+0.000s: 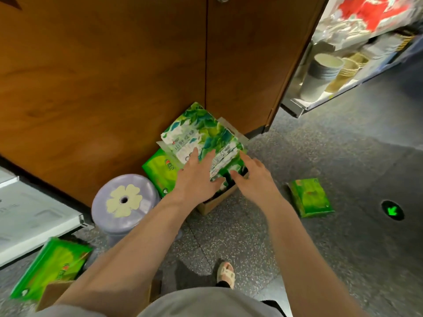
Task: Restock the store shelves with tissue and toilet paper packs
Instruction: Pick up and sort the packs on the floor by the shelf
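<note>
Beyond your hands stands the wooden cabinet (103, 76); under them, the cardboard box (212, 202) on the floor. The leafy tissue pack (201, 133) leans out of it. Your left hand (196, 179) lies spread flat on the pack; your right hand (254, 177) touches its edge, fingers straight. Step, as judged: picking stock. Next: grip both sides, lift clear.

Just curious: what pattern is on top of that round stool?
A pale cream flower on the lilac stool, clearest in the head view.
</note>
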